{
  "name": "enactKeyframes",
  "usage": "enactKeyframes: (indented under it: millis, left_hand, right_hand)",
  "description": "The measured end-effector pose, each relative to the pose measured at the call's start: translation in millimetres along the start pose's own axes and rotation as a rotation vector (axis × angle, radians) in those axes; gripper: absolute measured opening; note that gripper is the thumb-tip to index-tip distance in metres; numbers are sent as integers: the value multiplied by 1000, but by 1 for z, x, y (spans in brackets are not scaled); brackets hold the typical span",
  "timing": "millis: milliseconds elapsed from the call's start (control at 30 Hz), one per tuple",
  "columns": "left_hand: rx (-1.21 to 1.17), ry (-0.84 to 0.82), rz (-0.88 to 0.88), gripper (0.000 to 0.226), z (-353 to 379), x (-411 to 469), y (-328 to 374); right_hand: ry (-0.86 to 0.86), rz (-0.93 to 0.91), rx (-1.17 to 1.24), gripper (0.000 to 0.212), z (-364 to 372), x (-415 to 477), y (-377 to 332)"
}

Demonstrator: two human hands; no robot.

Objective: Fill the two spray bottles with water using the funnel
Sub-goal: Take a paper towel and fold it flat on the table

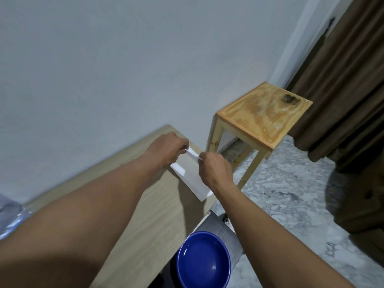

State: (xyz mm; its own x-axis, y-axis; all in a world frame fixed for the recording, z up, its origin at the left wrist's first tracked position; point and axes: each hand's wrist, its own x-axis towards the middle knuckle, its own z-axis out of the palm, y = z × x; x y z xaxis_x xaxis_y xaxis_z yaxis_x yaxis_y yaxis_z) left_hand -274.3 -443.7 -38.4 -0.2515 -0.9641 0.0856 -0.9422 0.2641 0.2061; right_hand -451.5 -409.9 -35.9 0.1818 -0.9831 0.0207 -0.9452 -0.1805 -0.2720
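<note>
Just between left hand (168, 149) and right hand (215, 169), white sheet (191, 175)

Both bare forearms reach forward and converge. Bare left hand (169, 149): back up, fingers curled, thumb and fingertips pinching the top edge of a thin white rectangular sheet (190, 177). Bare right hand (216, 171): just beside it, knuckles up, fingers curled, pinching the same edge. Hands near, not touching.
</note>
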Motion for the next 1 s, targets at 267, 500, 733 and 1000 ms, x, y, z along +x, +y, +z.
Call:
enactKeyframes:
  millis: [267,500,733,1000]
  left_hand:
    - [22,165,15,14,-52,11,19]
    - [-1,200,-29,14,-103,0,25]
    - [-128,227,-170,8,-131,-13,30]
    - [-113,249,-192,11,-132,-16,39]
  right_hand:
    - [158,17,117,17,-62,10,4]
    - [222,41,290,25,-102,9,-2]
    - [259,15,291,29,-127,2,-11]
    - [310,31,301,23,-129,-1,-9]
